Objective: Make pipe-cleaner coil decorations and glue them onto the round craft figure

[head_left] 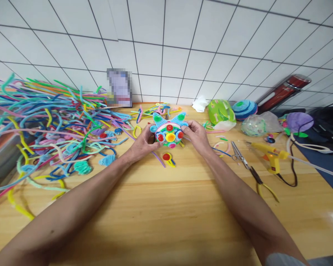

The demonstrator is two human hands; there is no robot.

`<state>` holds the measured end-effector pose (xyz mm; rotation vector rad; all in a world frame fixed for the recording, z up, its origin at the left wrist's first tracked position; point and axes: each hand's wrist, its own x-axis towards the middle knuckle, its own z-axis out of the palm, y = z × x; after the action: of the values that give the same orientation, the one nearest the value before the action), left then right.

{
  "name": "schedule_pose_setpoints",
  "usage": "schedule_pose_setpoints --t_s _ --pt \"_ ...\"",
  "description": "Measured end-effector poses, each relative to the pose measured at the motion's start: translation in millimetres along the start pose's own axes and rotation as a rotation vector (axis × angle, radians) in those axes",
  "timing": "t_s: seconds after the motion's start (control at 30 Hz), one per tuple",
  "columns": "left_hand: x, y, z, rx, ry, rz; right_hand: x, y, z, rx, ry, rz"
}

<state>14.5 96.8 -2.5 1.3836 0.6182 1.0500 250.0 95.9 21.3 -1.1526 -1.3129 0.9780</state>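
Note:
A colourful pipe-cleaner figure (170, 127) is held up between my two hands at the middle of the table. It has blue pointed ears with green centres, and red, yellow and pink coils on its front. My left hand (144, 143) grips its left side, thumb toward the front. On the other side my right hand (196, 136) pinches the blue edge by the right ear. Below the figure, a small red coil with a yellow loop (168, 159) lies on the wood beside a purple stem (158, 159).
Loose pipe cleaners (69, 125) are heaped at the left. Scissors (239, 155), yellow-handled pliers (262, 183) and a yellow glue gun (270, 155) lie at the right. Behind them are a green plastic pack (222, 112), a blue coiled disc (244, 109) and a red flask (285, 92) near the tiled wall.

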Motion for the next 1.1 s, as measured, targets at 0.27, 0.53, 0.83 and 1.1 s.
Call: schedule_pose_setpoints --t_s 0.27,0.53,0.83,1.1 --pt "0.1 -2.1 -1.2 0.018 -0.007 -0.001 4.3 -6.3 1.2 -0.002 0.057 -0.058" --pt "-0.1 1.1 0.3 0.008 -0.014 0.004 6.8 -4.0 7.7 -0.037 0.038 -0.035" --pt "0.2 0.7 -0.2 0.023 -0.009 -0.002 7.2 -7.3 9.0 0.011 0.018 -0.030" --pt "-0.4 -0.9 0.0 0.001 0.004 -0.001 9.9 -4.5 2.4 0.172 0.110 0.013"
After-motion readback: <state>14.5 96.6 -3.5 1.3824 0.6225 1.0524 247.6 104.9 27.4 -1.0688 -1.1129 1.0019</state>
